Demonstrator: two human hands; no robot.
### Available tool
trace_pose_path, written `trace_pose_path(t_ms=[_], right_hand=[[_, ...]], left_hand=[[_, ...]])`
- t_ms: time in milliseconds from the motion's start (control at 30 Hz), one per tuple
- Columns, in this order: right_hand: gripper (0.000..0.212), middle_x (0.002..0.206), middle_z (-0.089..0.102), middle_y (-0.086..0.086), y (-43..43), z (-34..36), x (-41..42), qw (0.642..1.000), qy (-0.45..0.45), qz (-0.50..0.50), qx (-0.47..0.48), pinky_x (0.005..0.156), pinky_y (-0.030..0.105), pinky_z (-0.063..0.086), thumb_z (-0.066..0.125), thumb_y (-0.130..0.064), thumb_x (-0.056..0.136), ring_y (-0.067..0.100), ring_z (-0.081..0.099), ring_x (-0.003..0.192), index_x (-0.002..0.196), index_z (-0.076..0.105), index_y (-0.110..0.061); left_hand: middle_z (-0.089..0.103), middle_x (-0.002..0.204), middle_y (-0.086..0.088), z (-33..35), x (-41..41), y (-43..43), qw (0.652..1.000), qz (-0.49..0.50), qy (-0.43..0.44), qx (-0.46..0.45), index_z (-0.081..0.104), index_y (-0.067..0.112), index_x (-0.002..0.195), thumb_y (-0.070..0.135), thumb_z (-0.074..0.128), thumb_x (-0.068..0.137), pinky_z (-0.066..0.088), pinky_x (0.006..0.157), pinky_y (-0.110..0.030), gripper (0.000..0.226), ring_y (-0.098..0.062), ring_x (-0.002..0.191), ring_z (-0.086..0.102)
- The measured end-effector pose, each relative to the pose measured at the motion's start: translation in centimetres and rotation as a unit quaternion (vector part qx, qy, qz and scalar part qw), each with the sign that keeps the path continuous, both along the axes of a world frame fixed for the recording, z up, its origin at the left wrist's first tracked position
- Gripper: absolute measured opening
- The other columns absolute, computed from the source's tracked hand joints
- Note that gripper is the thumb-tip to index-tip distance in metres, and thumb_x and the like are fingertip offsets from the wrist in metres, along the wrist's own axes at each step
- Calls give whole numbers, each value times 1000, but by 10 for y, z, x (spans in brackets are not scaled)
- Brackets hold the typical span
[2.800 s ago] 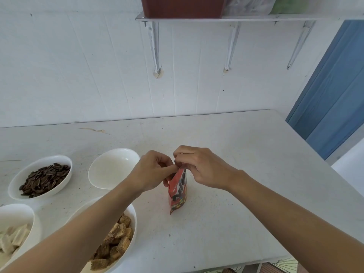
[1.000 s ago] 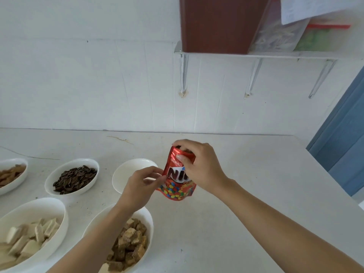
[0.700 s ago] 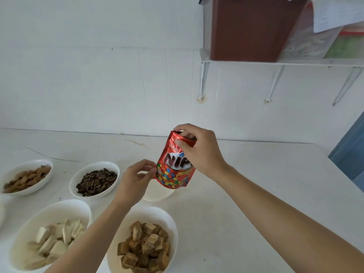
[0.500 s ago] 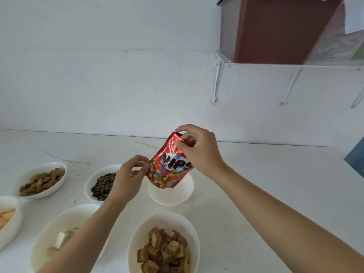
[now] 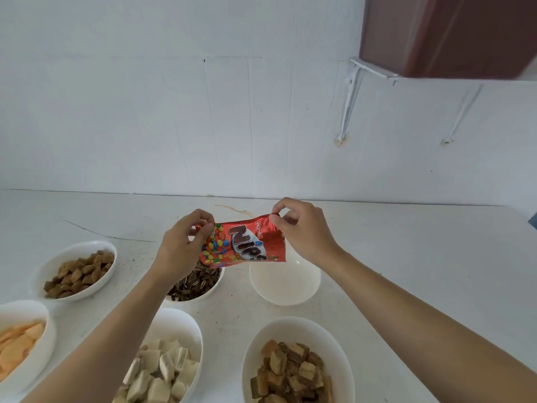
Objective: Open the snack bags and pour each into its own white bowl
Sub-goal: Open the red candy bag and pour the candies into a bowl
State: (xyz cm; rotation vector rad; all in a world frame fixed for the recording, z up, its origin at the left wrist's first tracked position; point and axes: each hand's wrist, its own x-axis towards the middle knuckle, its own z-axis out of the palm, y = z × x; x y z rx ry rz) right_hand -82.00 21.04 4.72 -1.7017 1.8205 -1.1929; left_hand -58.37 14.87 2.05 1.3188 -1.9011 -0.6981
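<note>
The bag (image 5: 247,242) hangs sideways in the air over the seed bowl (image 5: 193,285) and the empty bowl (image 5: 286,286), with the left grip (image 5: 183,242) pinching one end and the right grip (image 5: 305,231) pinching the other. For a clean pour they'd probably want the mouth low over the empty bowl, tipping slowly so nothing bounces onto the surface (image 5: 421,271) or into the seeds. Count: one bag, six bowls, five filled, one empty.

white table (image 5: 421,271) | six white bowls (image 5: 72,249) — five hold snacks | one empty bowl (image 5: 284,287)
</note>
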Motion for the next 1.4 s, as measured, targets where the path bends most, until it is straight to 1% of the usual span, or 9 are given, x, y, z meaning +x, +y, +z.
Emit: trace_pose_path(t_ms=[100,200,367,600,700,800,900,1067,1400], right_hand=[[13,63,69,10,0,-9,-2,1000,-17,-3,23,72,44,58,62,-24,95,31,68,68,83,60,-26],[12,63,70,9,4,-17,-5,999,-12,-8,39,71,39,56,62,-24,96,30,68,69,85,60,-24],[10,67,72,11,5,-30,-10,998,-1,-8,58,72,34,55,64,-26,95,35,67,70,87,63,-21],[10,73,74,2,7,-43,-18,997,14,-14,72,58,22,46,63,-29,96,8,59,54,89,66,-23],[11,74,74,0,8,-50,-20,996,15,-14,82,56,18,42,62,-31,97,7,59,56,91,65,-23],[11,73,73,-4,8,-55,-23,996,17,-20,90,58,16,43,62,-34,97,7,62,61,92,64,-23],[11,70,72,-1,9,-59,-27,995,18,-9,97,61,20,45,63,-31,96,13,65,63,90,65,-22],[6,78,68,-2,11,-67,-34,993,50,1,110,72,24,51,62,-32,97,13,65,73,93,63,-28],[4,106,72,1,16,-75,-38,990,66,-14,121,83,29,56,56,-32,100,17,67,89,101,59,-31]], left_hand=[[65,105,1,1,0,-2,999,-15,-30,-17,60,25,99,22,49,104,47,57,-19,12,-16,95,60],[65,104,1,1,-2,-2,999,-28,-36,-20,61,25,98,23,51,103,52,63,-28,11,-20,98,60],[64,107,-1,3,-7,-1,997,-38,-67,-24,59,28,97,24,51,103,46,62,-22,11,-19,98,60],[64,101,-1,12,-18,1,992,-46,-104,-48,59,31,96,26,51,102,40,61,-20,11,-16,86,59],[62,95,-1,16,-26,0,990,-45,-120,-55,60,31,95,27,52,101,39,60,-20,11,-16,84,59],[62,94,-1,19,-32,-1,989,-42,-132,-61,63,29,97,29,53,100,44,62,-23,10,-17,85,60],[61,91,0,24,-40,-2,986,-43,-145,-73,65,29,98,31,55,100,51,72,-35,10,-19,85,59],[58,88,5,28,-52,-3,977,-56,-183,-94,65,31,97,33,55,99,48,85,-46,11,-19,86,53],[60,96,5,37,-76,-2,965,-73,-227,-109,65,33,99,34,53,99,33,87,-41,11,-20,96,48]])
